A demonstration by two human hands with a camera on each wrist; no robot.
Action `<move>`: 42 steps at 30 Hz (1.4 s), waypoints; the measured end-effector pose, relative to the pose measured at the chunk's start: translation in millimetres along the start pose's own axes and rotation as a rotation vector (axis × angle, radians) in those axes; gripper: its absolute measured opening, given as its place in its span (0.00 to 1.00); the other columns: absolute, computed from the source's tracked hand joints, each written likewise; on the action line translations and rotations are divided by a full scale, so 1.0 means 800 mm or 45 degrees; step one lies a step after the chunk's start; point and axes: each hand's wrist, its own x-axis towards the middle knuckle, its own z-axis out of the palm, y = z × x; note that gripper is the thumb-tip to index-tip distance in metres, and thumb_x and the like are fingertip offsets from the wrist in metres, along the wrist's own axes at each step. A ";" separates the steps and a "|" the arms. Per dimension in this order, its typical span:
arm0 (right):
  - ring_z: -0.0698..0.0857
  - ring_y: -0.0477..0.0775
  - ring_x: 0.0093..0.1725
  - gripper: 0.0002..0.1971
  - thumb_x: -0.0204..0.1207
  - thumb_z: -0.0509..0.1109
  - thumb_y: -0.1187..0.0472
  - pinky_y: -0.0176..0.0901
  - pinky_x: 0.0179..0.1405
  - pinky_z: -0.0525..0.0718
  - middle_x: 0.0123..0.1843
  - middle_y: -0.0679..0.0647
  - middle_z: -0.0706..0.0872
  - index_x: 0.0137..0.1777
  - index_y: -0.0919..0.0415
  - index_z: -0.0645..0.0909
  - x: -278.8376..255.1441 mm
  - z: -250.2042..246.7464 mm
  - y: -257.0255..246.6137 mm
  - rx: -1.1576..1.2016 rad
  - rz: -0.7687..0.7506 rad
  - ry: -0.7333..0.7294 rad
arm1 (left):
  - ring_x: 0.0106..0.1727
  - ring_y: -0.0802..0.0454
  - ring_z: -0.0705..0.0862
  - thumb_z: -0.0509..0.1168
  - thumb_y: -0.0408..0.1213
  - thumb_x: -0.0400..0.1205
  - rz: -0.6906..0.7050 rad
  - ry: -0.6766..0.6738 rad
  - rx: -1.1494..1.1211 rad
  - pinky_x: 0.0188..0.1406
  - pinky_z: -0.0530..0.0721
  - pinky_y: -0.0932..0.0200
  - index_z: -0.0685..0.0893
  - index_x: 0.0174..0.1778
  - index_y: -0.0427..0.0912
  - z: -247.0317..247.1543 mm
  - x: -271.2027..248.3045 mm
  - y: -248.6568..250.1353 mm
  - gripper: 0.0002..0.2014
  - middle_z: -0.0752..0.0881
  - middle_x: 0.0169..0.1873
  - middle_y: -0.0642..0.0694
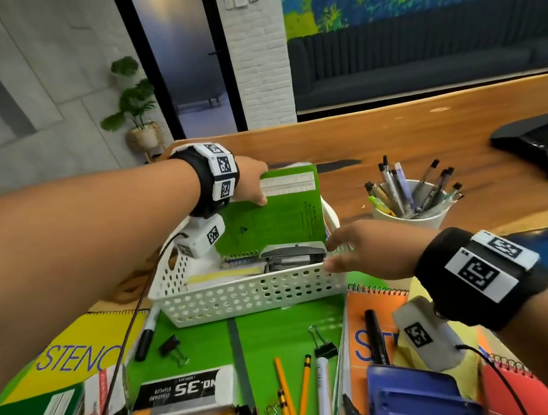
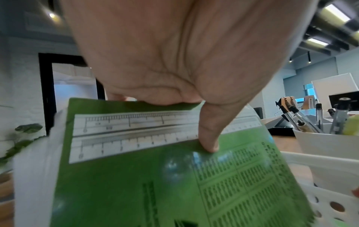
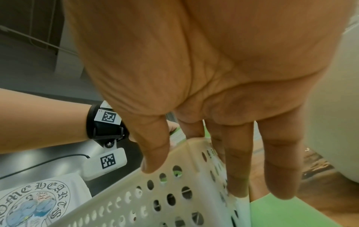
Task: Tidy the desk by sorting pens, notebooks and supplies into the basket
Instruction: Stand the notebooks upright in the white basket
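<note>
A white perforated basket point(image 1: 251, 296) stands on a green mat at mid-desk. In it a green spiral notebook point(image 1: 273, 214) stands tilted against the far side. My left hand point(image 1: 257, 188) pinches its top edge, thumb point(image 2: 209, 144) on the printed cover and the fingers hidden behind it. A grey stapler point(image 1: 292, 255) and a yellow pad point(image 1: 225, 275) lie in the basket in front of the notebook. My right hand point(image 1: 335, 251) is at the basket's right near corner with straight fingers point(image 3: 237, 176) along the outer wall point(image 3: 136, 207) and holds nothing.
A white cup of pens point(image 1: 410, 207) stands right of the basket. Near me lie a yellow steno pad point(image 1: 89, 352), an orange one point(image 1: 361, 332) with a black marker point(image 1: 377, 338), a staples box point(image 1: 183, 390), pencils point(image 1: 294, 396), binder clips point(image 1: 176, 349) and a blue hole punch point(image 1: 415, 398).
</note>
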 end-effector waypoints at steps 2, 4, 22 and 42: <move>0.80 0.53 0.69 0.30 0.80 0.66 0.34 0.43 0.59 0.76 0.76 0.52 0.79 0.76 0.49 0.76 0.000 0.000 0.000 0.004 0.004 -0.001 | 0.61 0.40 0.82 0.71 0.46 0.82 -0.022 0.080 -0.033 0.55 0.79 0.51 0.70 0.75 0.37 -0.005 0.000 -0.005 0.29 0.82 0.66 0.39; 0.80 0.53 0.69 0.30 0.80 0.66 0.35 0.44 0.61 0.77 0.76 0.52 0.79 0.77 0.49 0.76 -0.001 -0.001 0.000 0.000 0.006 0.002 | 0.62 0.37 0.82 0.72 0.47 0.81 -0.043 0.124 -0.077 0.60 0.81 0.45 0.68 0.75 0.38 0.000 0.005 -0.006 0.31 0.82 0.66 0.37; 0.80 0.52 0.70 0.30 0.80 0.66 0.35 0.41 0.59 0.74 0.77 0.51 0.79 0.77 0.50 0.77 -0.005 -0.001 -0.005 -0.021 -0.011 -0.007 | 0.69 0.41 0.78 0.75 0.53 0.76 0.058 0.133 -0.152 0.70 0.78 0.46 0.70 0.80 0.51 0.016 -0.029 -0.023 0.38 0.73 0.72 0.42; 0.80 0.52 0.42 0.07 0.78 0.74 0.55 0.43 0.39 0.81 0.40 0.46 0.79 0.43 0.51 0.79 -0.065 -0.017 -0.034 -0.523 0.149 -0.130 | 0.45 0.55 0.88 0.70 0.36 0.83 0.022 -0.013 -1.948 0.43 0.83 0.57 0.88 0.54 0.44 0.133 -0.300 0.035 0.06 0.89 0.40 0.51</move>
